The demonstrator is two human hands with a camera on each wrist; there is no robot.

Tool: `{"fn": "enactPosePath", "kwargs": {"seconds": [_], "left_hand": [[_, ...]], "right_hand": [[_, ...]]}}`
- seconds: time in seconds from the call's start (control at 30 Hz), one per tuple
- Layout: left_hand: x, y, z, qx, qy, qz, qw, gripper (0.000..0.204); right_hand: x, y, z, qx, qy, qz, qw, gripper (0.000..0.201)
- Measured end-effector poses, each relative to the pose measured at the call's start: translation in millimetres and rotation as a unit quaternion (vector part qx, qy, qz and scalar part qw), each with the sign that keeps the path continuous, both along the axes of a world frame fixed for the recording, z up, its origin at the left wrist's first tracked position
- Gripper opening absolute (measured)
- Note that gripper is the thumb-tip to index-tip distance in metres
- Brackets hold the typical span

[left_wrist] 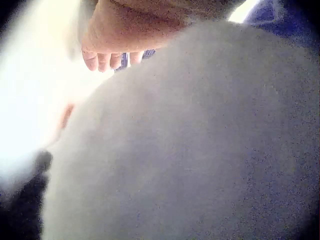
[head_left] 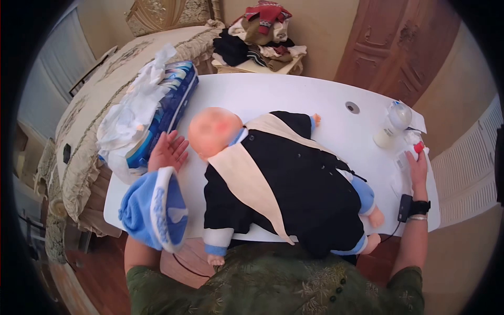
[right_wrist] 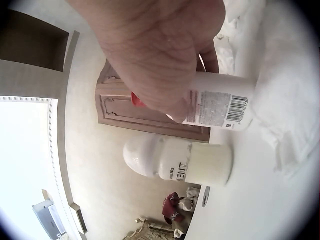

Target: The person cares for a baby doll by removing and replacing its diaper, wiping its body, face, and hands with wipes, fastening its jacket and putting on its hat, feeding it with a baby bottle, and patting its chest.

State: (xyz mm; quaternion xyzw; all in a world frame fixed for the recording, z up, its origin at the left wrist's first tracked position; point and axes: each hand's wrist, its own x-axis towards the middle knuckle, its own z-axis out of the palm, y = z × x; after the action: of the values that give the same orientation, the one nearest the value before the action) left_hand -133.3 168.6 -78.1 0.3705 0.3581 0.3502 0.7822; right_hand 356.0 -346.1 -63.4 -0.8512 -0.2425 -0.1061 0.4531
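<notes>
A doll (head_left: 294, 178) in a black garment with a wide cream collar lies on its back, its head toward the left. My left hand (head_left: 168, 151) is palm up beside the doll's head, fingers loosely extended and holding nothing. A blue and white hat (head_left: 152, 207) hangs over that wrist; pale cloth (left_wrist: 185, 145) fills most of the left wrist view, below the hand (left_wrist: 135, 25). At the table's right edge my right hand (head_left: 418, 169) grips a white bottle (right_wrist: 215, 107) with a red cap (right_wrist: 137, 100); the right wrist view shows the hand (right_wrist: 160, 55) around it.
A feeding bottle (head_left: 392, 126) stands near the white bottle, with crumpled white material (head_left: 403, 176) beside it. A blue pack (head_left: 170, 113) with white wipes or cloths (head_left: 128, 118) on it lies at the table's left. Behind are a bed (head_left: 105, 79) and piled clothes (head_left: 262, 37).
</notes>
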Motion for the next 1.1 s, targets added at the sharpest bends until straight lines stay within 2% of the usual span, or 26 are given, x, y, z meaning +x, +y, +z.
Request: {"fn": "enactPosePath", "kwargs": {"seconds": [0.07,0.1,0.13,0.17,0.23,0.3,0.33,0.37,0.4,0.43,0.47,0.5,0.53,0.57,0.63,0.7,0.73,0.8,0.87,0.9,0.93,0.97,1.03,1.1], "left_hand": [[3,-4,7,-0.046,-0.031,0.001,0.998,0.045],[9,0,6,-0.048,-0.028,-0.001,0.998,0.045],[13,9,3,-0.08,-0.101,-0.001,0.992,0.043],[12,19,3,-0.108,-0.175,0.007,0.979,0.041],[31,15,13,-0.122,-0.249,0.05,0.959,0.038],[50,27,11,-0.134,-0.317,0.079,0.936,0.037],[56,29,14,-0.112,-0.325,0.089,0.935,0.036],[64,28,15,-0.093,-0.331,0.093,0.934,0.035],[72,27,19,-0.095,-0.342,0.131,0.926,0.032],[77,32,18,-0.095,-0.344,0.126,0.926,0.032],[79,35,16,-0.087,-0.34,0.132,0.927,0.031],[81,38,15,-0.079,-0.335,0.14,0.928,0.03],[83,34,19,-0.075,-0.318,0.154,0.932,0.028],[84,33,21,-0.076,-0.319,0.155,0.932,0.028],[83,32,22,-0.067,-0.301,0.158,0.938,0.027],[80,32,22,-0.052,-0.284,0.161,0.944,0.027],[79,33,22,-0.036,-0.268,0.161,0.949,0.026],[70,25,33,0.001,-0.24,0.162,0.957,0.028],[64,16,42,0.038,-0.211,0.158,0.964,0.03],[54,14,46,0.039,-0.222,0.123,0.966,0.031],[35,5,43,0.039,-0.233,0.086,0.968,0.032],[30,1,46,0.04,-0.244,0.048,0.968,0.033],[9,-18,48,0.043,-0.264,-0.026,0.963,0.035],[-15,-33,50,0.047,-0.285,-0.098,0.952,0.037]], "right_hand": [[6,-13,-1,-0.045,-0.019,-0.036,0.998,0.05],[11,-13,-6,-0.064,-0.068,-0.048,0.995,0.051],[14,-7,-13,-0.081,-0.113,-0.05,0.989,0.052],[15,-7,-14,-0.08,-0.108,-0.034,0.99,0.052],[11,-15,2,-0.262,-0.128,-0.127,0.948,0.056],[-91,33,71,-0.323,-0.245,-0.25,0.879,0.055],[-132,52,97,-0.246,-0.272,-0.121,0.923,0.056],[-173,70,115,-0.166,-0.288,0.006,0.943,0.057],[-214,92,127,-0.135,-0.251,0.128,0.95,0.059],[-246,110,137,-0.126,-0.184,0.334,0.916,0.062],[-273,139,156,-0.156,-0.104,0.502,0.844,0.061],[-287,162,155,-0.163,-0.039,0.583,0.795,0.061],[-300,184,142,-0.129,0.029,0.607,0.784,0.059],[-314,210,138,-0.14,0.064,0.606,0.78,0.055],[-332,259,140,-0.16,0.296,0.571,0.749,0.059],[-335,304,108,0.014,0.327,0.658,0.678,0.047],[-336,319,104,0.013,0.326,0.66,0.676,0.047],[-336,342,103,0.011,0.272,0.654,0.705,0.035],[-336,351,115,0.027,0.27,0.656,0.704,0.033],[-336,353,123,0.042,0.268,0.656,0.704,0.033],[-336,353,132,0.038,0.31,0.664,0.68,0.033],[-335,355,138,0.039,0.309,0.662,0.682,0.033],[-335,359,146,-0.07,0.281,0.639,0.713,0.036],[-335,360,146,-0.055,0.286,0.652,0.7,0.038]]}}
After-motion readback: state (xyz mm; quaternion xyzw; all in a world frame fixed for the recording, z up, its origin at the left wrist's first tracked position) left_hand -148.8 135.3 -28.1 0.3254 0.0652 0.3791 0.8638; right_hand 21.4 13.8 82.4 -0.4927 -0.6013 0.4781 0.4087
